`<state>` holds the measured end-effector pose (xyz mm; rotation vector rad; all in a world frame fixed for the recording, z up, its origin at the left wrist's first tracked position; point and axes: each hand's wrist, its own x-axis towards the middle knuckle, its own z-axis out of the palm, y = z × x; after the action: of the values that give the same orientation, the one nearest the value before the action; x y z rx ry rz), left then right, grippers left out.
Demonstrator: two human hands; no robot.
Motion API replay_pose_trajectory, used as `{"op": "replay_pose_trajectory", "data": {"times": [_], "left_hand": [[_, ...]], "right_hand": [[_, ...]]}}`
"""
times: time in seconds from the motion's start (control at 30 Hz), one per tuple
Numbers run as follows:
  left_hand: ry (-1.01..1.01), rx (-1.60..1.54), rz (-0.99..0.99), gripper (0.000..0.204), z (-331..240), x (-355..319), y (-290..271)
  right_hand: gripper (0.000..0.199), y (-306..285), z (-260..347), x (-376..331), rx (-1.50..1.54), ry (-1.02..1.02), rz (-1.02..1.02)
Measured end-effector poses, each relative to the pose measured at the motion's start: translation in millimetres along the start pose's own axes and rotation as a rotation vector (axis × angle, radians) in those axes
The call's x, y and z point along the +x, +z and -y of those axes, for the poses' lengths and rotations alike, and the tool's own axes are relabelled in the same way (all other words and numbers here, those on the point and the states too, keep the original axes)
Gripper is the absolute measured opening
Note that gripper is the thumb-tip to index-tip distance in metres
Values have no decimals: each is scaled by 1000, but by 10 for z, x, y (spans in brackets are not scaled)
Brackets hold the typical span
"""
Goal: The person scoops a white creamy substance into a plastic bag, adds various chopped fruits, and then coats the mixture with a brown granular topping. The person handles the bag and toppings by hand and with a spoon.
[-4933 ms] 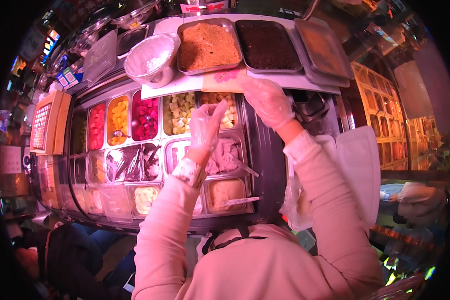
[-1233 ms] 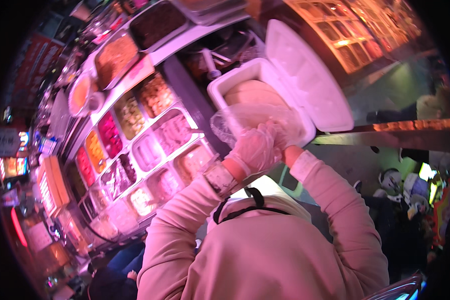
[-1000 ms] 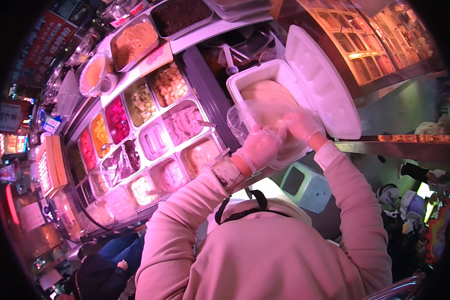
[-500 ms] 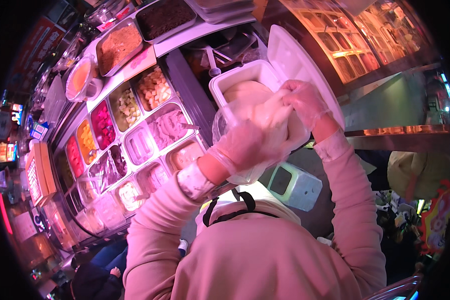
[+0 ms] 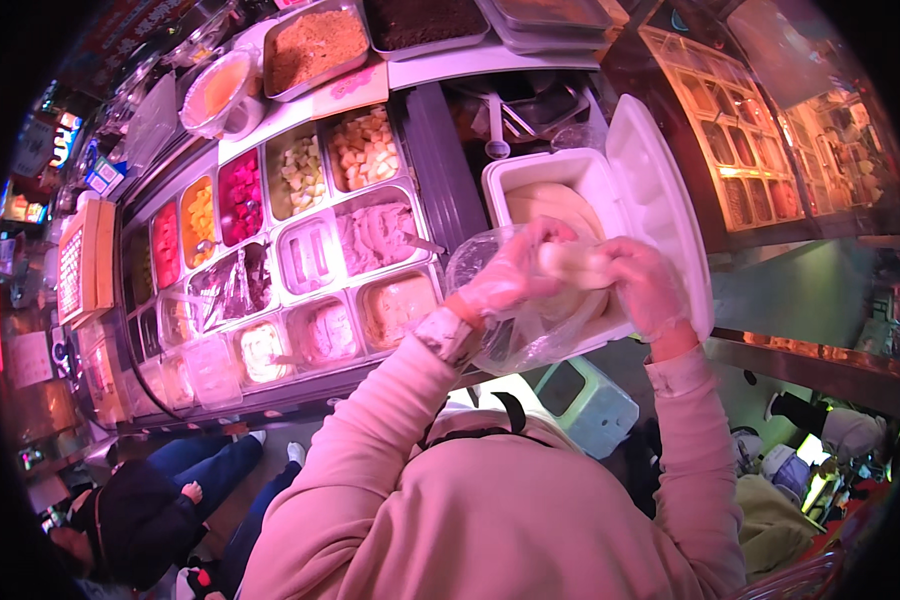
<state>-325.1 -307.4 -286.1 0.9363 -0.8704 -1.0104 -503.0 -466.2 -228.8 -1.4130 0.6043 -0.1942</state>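
Both my hands wear clear plastic gloves and meet over a white lidded tub [image 5: 497,180]. A pale, soft lump of dough [image 5: 577,264] is pinched between them. My left hand [image 5: 515,272] closes on its left end, and my right hand [image 5: 648,288] grips its right end with bent fingers. Beneath them a larger smooth mass of dough [image 5: 550,203] lies in the tub. A clear plastic bag [image 5: 530,340] spills over the tub's near left side, partly behind my left hand. The tub's lid [image 5: 660,205] stands open on the right.
Left of the tub are metal pans of diced fruit [image 5: 365,148], purple paste [image 5: 375,235] and creamy fillings. Trays of brown crumbs [image 5: 315,50] and dark crumbs [image 5: 425,22] stand behind. A white scoop [image 5: 497,135] lies beyond the tub. A pale stool [image 5: 595,405] stands below; a person [image 5: 140,520] is at lower left.
The view has shifted, so the counter sits further right and lower. Stretched dough between my hands is now a compact lump, lifted above the dough mass. My left hand has turned its fingers upward.
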Motion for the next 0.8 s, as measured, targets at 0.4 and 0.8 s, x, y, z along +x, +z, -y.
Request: {"op": "replay_pose_trajectory", "data": {"times": [0.4,0.8], "left_hand": [[273,666,-261,90,-115,-193,327],[47,752,-108,46,57,18,51]], "right_hand": [[29,473,-142,11,-1,52,-99],[10,115,7,4,-241,-154,-184]]}}
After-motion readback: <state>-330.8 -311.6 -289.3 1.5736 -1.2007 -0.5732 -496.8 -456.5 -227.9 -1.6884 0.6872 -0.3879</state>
